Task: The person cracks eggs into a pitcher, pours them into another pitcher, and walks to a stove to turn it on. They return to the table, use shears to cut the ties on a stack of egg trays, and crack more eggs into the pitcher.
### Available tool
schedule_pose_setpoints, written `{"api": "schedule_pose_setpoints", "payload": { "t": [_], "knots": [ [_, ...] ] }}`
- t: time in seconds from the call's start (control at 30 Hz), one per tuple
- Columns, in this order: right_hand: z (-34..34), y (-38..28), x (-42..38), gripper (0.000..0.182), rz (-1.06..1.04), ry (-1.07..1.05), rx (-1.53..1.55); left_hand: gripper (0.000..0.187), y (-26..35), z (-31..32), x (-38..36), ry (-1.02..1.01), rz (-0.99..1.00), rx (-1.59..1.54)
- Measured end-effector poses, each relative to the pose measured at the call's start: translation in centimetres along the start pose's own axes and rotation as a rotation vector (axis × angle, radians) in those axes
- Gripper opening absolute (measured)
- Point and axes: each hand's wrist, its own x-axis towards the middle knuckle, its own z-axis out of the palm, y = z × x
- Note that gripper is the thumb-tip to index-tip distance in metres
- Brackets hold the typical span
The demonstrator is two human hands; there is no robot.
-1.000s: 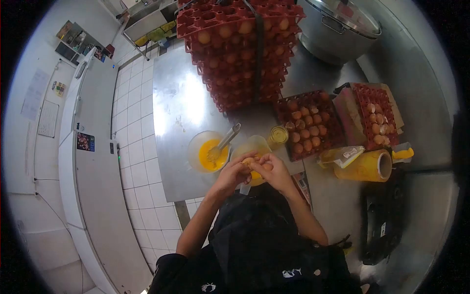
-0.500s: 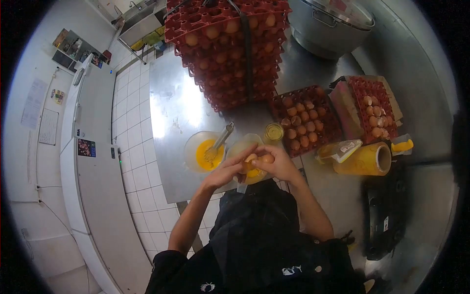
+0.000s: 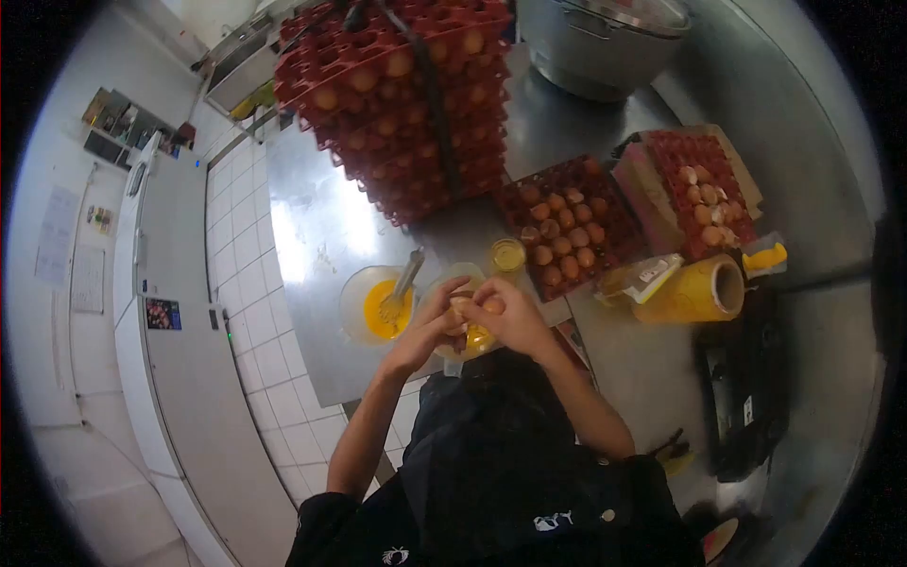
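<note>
Both hands meet over a clear plastic jug that holds yellow egg. My left hand has its fingers curled round a piece of brown eggshell. My right hand grips another brown shell piece, right beside the first. The fingers partly hide both pieces and the jug's rim. To the left stands a translucent bowl of beaten egg, with a whisk leaning in it. A small cup of yellowish liquid sits just beyond my right hand.
A tall strapped stack of red egg trays rises at the back of the steel table. On the right are a tray of brown eggs, a tray with broken shells, a yellow film roll and a large pot.
The view has shifted, so the scene sits further left. Both hands stay above the jug, and the shell pieces sit slightly differently between the fingers.
</note>
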Motion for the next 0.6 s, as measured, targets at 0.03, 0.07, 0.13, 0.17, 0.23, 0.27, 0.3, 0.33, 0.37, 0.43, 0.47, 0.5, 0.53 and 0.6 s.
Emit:
{"api": "schedule_pose_setpoints", "payload": {
  "t": [0.03, 0.07, 0.13, 0.17, 0.23, 0.27, 0.3, 0.33, 0.37, 0.43, 0.47, 0.5, 0.53, 0.6],
  "knots": [
    [-0.1, -0.1, -0.2, 0.036, -0.015, -0.013, 0.002, 0.061, -0.9, 0.1, 0.3, 0.014, 0.007, -0.064],
    [-0.3, -0.1, -0.4, 0.034, -0.032, -0.025, 0.004, 0.058, -1.6, 0.1, 0.7, 0.028, 0.013, -0.126],
    [-1.6, -1.3, -1.4, 0.029, -0.006, -0.027, 0.026, 0.054, -2.2, 0.3, 1.2, -0.002, -0.007, -0.191],
    [-2.3, -1.0, -1.9, 0.03, -0.042, 0.076, 0.051, 0.052, -2.2, 0.5, 1.7, -0.014, -0.015, -0.223],
    [-3.7, 0.2, -3.6, 0.03, -0.117, 0.278, 0.1, 0.042, -0.9, 2.0, 3.1, -0.016, 0.012, -0.054],
    [-4.7, 0.8, -4.7, 0.03, -0.074, 0.309, 0.114, 0.039, 0.0, 2.9, 4.4, -0.04, 0.037, 0.093],
    [-5.8, 1.6, -6.0, 0.03, -0.032, 0.339, 0.13, 0.037, 1.1, 3.9, 5.7, -0.063, 0.064, 0.24],
    [-6.9, 2.5, -7.5, 0.03, 0.012, 0.367, 0.148, 0.034, 2.5, 5.2, 7.5, -0.109, 0.036, 0.292],
    [-7.7, 4.3, -9.1, 0.03, 0.061, 0.381, 0.106, 0.035, 2.5, 5.9, 10.5, -0.168, 0.203, 0.428],
    [-8.6, 6.5, -12.5, 0.03, 0.158, 0.431, -0.012, 0.038, 3.8, 7.8, 16.4, -0.223, 0.376, 0.667],
    [-8.8, 6.9, -14.3, 0.03, 0.204, 0.466, -0.09, 0.041, 5.3, 9.0, 19.1, -0.217, 0.383, 0.772],
    [-8.5, 8.6, -16.2, 0.03, 0.25, 0.506, -0.087, 0.043, 3.9, 8.7, 24.5, -0.096, 0.409, 0.84],
    [-8.0, 10.7, -18.4, 0.03, 0.296, 0.545, -0.086, 0.046, 1.8, 7.7, 29.5, 0.027, 0.435, 0.902],
    [-6.5, 14.4, -23.1, 0.029, 0.463, 0.583, -0.104, 0.048, 3.0, 7.7, 33.1, 0.041, 0.317, 1.042]
  ]
}}
